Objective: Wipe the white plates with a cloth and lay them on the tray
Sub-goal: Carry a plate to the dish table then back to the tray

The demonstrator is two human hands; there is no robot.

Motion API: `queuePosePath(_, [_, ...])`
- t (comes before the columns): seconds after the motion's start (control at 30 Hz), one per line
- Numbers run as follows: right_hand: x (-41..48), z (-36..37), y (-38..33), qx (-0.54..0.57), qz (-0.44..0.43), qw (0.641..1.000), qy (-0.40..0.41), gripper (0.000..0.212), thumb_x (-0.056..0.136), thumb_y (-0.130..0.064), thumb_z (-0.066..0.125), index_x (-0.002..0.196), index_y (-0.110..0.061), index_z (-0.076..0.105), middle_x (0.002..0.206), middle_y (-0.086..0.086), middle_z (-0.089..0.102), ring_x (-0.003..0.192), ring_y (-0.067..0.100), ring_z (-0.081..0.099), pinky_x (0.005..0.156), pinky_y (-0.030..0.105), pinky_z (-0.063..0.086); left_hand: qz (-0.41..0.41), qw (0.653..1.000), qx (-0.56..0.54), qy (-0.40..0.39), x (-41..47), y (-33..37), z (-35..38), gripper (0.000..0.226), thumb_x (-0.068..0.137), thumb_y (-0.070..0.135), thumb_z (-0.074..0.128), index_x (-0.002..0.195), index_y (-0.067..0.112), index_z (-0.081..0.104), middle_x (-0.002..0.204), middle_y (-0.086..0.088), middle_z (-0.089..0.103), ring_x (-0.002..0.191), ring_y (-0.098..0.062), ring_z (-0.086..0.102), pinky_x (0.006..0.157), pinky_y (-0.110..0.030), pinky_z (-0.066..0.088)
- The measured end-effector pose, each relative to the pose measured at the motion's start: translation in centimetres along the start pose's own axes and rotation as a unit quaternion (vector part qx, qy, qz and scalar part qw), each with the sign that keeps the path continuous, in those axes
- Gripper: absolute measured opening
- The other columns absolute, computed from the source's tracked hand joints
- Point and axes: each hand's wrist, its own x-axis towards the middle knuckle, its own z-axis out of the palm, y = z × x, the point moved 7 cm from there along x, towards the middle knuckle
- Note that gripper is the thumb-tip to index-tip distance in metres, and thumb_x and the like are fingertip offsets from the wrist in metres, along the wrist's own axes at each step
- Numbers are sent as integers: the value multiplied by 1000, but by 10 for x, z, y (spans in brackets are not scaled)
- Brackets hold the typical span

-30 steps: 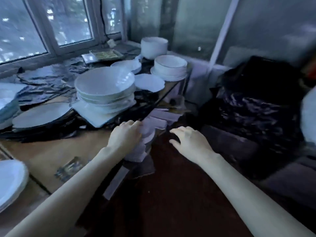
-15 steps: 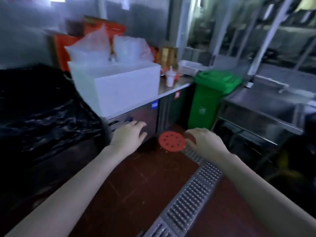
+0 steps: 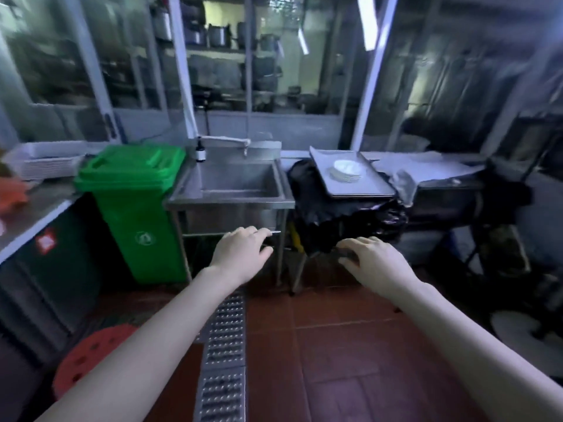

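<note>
The bin (image 3: 134,190) is bright green with a pale round emblem, the plates (image 3: 347,169) white, the tray (image 3: 362,187) grey, the bag (image 3: 335,220) glossy black, the floor tiles (image 3: 350,345) reddish brown, the grate (image 3: 224,360) silver with rows of studs, the stool (image 3: 88,357) red with dark holes

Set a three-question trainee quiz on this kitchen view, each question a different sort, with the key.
1. Fill the gap: in the picture, the green bin stands to the ___ of the sink.
2. The white plates lie on: A the sink; B the tray; C the green bin.
3. True or false: the left hand holds a plate.
Key: 1 left; 2 B; 3 false.
</note>
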Motion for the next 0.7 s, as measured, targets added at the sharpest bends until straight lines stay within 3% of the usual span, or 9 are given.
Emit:
queuePosePath(0.3, [113, 35, 173, -17, 74, 997, 15, 45, 97, -45, 53, 139, -30, 54, 130, -6, 64, 123, 20, 53, 101, 34, 43, 79, 996, -48, -5, 207, 110, 88, 46, 98, 40, 48, 142, 29, 46, 134, 2, 55, 120, -23, 51, 101, -36, 40])
queuePosePath(0.5, [217, 55, 267, 55, 71, 994, 57, 50, 97, -37, 57, 145, -26, 49, 138, -3, 59, 127, 23, 50, 104, 35, 39, 67, 996, -60, -22, 338, 149, 138, 48, 99, 41, 46, 146, 29, 41, 138, 2, 53, 122, -23, 51, 102, -37, 41])
queuePosePath(0.7, [321, 91, 337, 86, 54, 994, 45, 49, 94, -32, 63, 141, -22, 54, 136, -1, 61, 125, 25, 52, 105, 38, 40, 45, 997, -55, -43, 457, 159, 190, 47, 100, 42, 45, 145, 29, 42, 138, 1, 53, 122, -23, 51, 100, -38, 42])
